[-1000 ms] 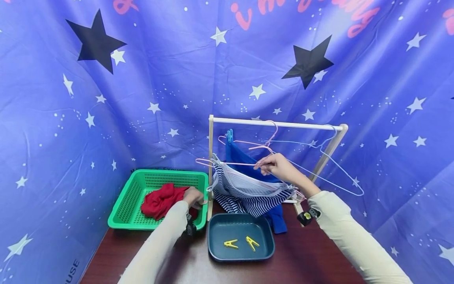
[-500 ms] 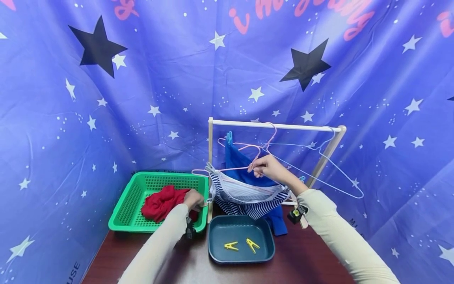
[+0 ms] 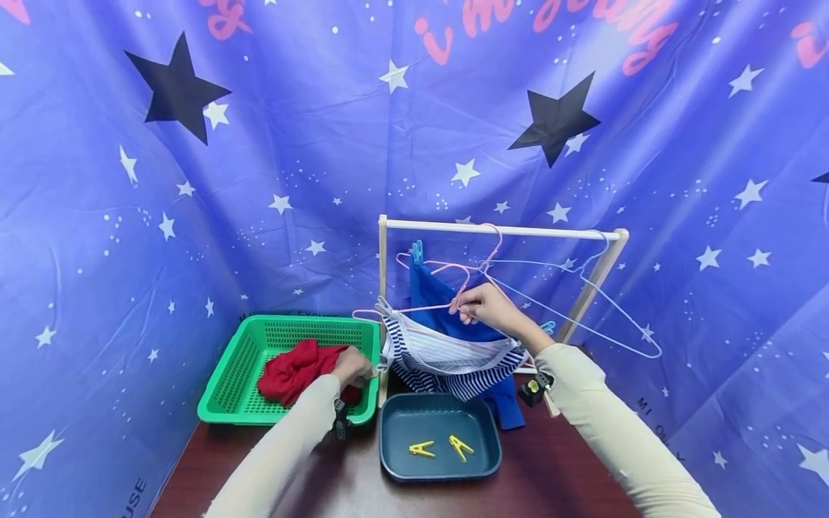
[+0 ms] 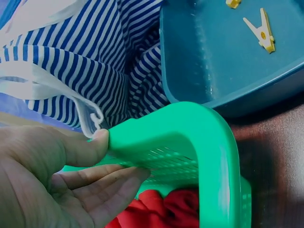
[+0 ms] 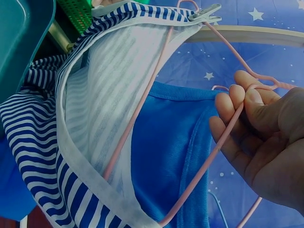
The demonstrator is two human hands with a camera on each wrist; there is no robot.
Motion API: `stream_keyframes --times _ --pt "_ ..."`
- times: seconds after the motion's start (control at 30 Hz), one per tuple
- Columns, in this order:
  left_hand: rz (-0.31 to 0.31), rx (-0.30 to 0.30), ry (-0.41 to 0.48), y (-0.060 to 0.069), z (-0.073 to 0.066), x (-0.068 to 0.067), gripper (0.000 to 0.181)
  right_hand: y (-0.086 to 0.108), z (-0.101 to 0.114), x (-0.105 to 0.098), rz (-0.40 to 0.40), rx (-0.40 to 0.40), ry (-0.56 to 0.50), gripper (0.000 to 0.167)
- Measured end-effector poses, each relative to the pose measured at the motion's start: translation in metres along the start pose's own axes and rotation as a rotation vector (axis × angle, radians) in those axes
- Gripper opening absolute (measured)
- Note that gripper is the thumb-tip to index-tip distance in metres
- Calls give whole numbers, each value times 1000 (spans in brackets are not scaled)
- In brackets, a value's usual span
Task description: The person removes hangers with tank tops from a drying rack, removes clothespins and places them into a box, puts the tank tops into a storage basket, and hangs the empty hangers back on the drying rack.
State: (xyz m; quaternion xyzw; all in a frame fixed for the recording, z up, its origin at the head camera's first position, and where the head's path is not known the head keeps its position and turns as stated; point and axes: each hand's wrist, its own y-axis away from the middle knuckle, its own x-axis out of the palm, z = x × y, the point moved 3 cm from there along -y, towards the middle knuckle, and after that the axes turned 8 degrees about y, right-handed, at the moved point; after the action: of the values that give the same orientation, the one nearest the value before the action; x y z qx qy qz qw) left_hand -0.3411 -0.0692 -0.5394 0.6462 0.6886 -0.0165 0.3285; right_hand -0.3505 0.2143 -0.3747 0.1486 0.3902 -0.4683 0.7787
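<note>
Pinches a pink hanger (image 5: 205,165) between thumb and fingers of the right hand (image 3: 486,306), behind the tray (image 3: 440,420), with a striped garment (image 3: 443,375) clipped to it. Rests the left hand (image 3: 351,365), with fairly straight, relaxed fingers, at the rim of the basket (image 3: 227,360) left of the tray, by the red cloth (image 3: 294,374). Inside the tray, yellow clips (image 4: 266,39); under it, a brown table (image 3: 550,475). Behind it, a rack (image 3: 540,231) with a blue garment (image 5: 166,128), then starry curtains (image 3: 324,144).
</note>
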Motion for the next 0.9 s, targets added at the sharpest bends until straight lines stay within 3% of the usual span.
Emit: stream_keyframes --times 0.13,0.2,0.3,0.37,0.47,0.53,0.6,0.67,0.8,0.9 --pt "15 28 -38 3 0 -8 34 -1 0 2 9 19 1 20" --pt "-8 71 -120 5 -3 -18 33 -2 0 3 15 30 1 20" --pt "-77 154 -118 5 -11 -36 16 -2 0 5 20 37 -2 20" --pt "-148 236 -44 6 -19 -49 10 -2 -1 6 21 37 -8 20" --pt "-223 360 148 9 -31 -68 18 -1 -1 9 19 42 -19 20" --pt "-240 438 226 13 -40 -78 19 -1 -1 10 19 52 -30 20" --pt "-203 505 292 15 -48 -85 22 -1 -1 11 19 57 -42 20" --pt "-126 570 318 18 -54 -90 27 -1 0 13 20 59 -51 20" --pt "57 648 303 25 -64 -93 35 -2 3 14 23 63 -69 20" --pt "159 687 249 30 -71 -92 38 -4 5 15 26 63 -81 20"
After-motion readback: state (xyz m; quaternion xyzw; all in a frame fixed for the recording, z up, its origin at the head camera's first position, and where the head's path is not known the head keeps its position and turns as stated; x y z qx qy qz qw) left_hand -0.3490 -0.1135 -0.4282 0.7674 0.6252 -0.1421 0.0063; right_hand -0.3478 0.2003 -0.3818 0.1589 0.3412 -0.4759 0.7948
